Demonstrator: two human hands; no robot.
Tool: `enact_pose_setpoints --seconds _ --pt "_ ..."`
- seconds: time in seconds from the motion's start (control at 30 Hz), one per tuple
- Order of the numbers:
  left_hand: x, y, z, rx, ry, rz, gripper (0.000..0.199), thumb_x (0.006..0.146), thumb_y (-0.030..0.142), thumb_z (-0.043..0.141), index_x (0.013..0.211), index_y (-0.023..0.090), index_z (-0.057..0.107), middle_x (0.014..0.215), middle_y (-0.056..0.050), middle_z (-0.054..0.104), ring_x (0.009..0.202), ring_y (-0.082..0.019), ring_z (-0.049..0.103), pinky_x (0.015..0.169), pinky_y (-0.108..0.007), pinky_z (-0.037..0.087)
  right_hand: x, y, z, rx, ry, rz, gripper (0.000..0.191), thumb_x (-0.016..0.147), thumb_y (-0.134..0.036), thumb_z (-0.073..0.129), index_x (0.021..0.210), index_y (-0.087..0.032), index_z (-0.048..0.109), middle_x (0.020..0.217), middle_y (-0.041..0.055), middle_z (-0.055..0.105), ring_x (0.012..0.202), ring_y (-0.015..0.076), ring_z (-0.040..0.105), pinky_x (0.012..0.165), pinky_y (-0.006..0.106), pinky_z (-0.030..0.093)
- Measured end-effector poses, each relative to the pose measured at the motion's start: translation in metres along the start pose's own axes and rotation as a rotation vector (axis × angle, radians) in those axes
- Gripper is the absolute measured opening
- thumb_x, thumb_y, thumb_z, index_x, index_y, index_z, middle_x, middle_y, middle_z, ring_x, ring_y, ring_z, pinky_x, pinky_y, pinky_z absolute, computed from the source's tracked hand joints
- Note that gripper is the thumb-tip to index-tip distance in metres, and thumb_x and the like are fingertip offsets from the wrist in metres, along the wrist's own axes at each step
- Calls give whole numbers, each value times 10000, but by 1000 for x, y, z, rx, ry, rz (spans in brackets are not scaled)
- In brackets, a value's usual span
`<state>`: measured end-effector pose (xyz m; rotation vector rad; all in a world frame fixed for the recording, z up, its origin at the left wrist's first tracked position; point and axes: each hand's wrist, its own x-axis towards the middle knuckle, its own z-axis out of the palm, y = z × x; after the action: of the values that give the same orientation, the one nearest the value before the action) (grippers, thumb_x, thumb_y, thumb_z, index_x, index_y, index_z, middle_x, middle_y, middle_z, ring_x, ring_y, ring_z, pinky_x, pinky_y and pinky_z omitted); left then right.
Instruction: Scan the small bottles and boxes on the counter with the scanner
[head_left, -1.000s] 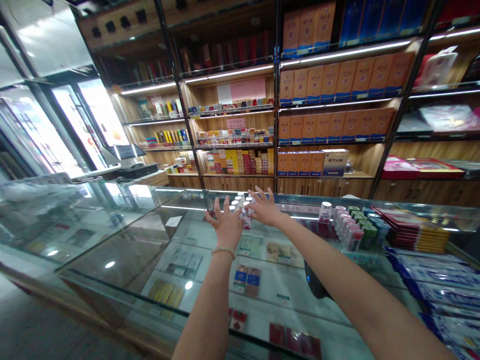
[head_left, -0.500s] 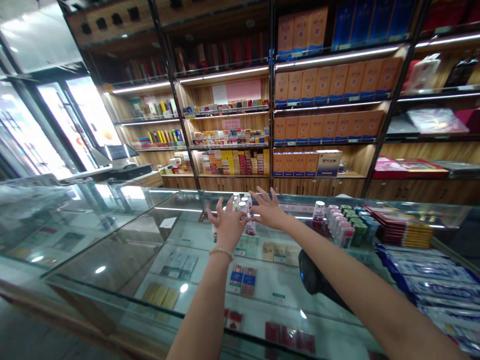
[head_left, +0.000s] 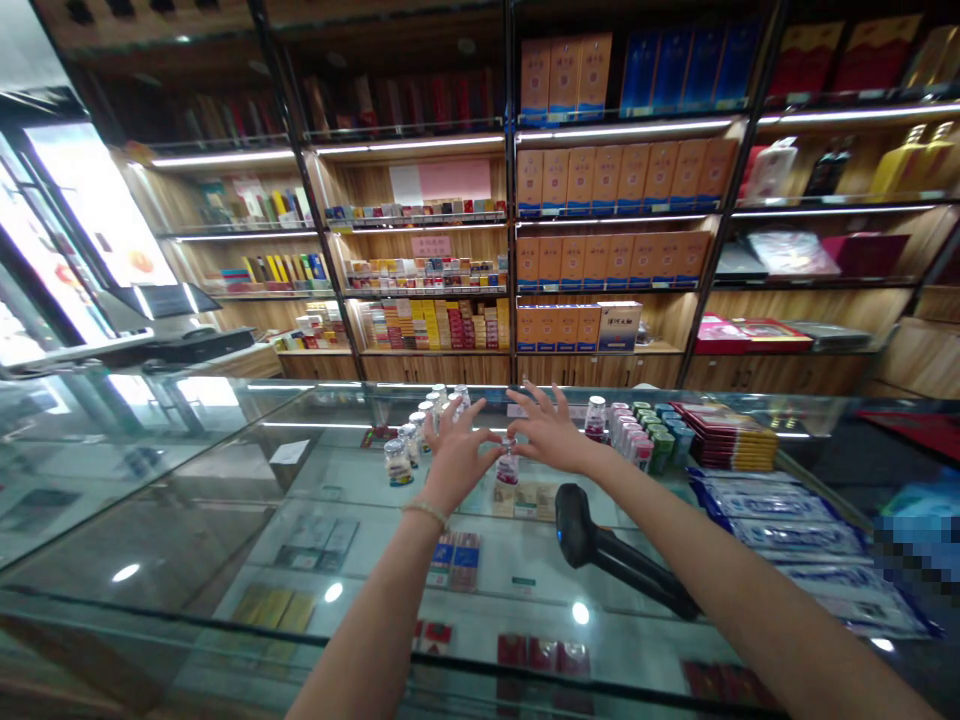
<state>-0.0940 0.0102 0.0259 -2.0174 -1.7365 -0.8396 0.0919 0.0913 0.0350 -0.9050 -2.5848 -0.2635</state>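
Note:
Both my hands meet over the glass counter (head_left: 360,610) at a small clear bottle (head_left: 507,466) with dark red contents. My left hand (head_left: 459,455), with a bracelet at the wrist, pinches the bottle's top from the left, its other fingers spread. From the right, my right hand (head_left: 551,432) pinches the same top with thumb and a finger, other fingers raised. Beside my left hand stand several similar small bottles (head_left: 398,463) in rows, partly hidden behind it. Another such bottle (head_left: 595,418) stands right of my right hand.
A black handheld scanner (head_left: 577,528) lies below my right hand. To the right are pink, green and blue packs (head_left: 651,436), stacked red and gold packets (head_left: 731,437) and blue-white packages (head_left: 787,530). Shelves (head_left: 600,216) of boxes stand behind the counter.
The view has turned to the right. My hands and the pinched bottle are now apart from the other bottles, farther right, and more of the bottle rows shows at the left.

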Motion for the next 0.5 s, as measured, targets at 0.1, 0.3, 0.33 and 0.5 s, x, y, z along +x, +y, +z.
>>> enact_pose_setpoints --seconds 0.1,0.3,0.33,0.5 --pt "0 1 -1 -7 -4 6 64 827 360 729 860 345 782 1488 6 531 1466 -355 304 1189 -707 63 -2 1 1 -2 7 -1 228 891 -430 683 1091 -326 721 1632 48 303 1534 348 104 1173 693 26" --pt "0 -1 0 2 8 17 62 836 368 721 861 349 775 1479 8 541 1465 -343 309 1188 -700 79 -1 -2 0 -10 -9 -20 202 908 -401 661 1068 -297 729 1640 56 286 1536 349 96 1174 697 38" --pt "0 -1 1 2 9 16 64 834 369 722 860 341 774 1477 3 543 1463 -344 313 1191 -696 78 -1 -3 0 -10 -9 -21 196 907 -399 661 1053 -289 730 1639 57 289 1537 347 95 1177 691 38" --pt "1 -1 3 -15 25 6 148 836 390 716 959 318 756 1496 -31 520 1452 -341 330 1205 -658 109 -6 -1 -4 2 49 26 185 906 -383 644 1035 -272 715 1643 51 282 1541 327 85 1193 658 40"
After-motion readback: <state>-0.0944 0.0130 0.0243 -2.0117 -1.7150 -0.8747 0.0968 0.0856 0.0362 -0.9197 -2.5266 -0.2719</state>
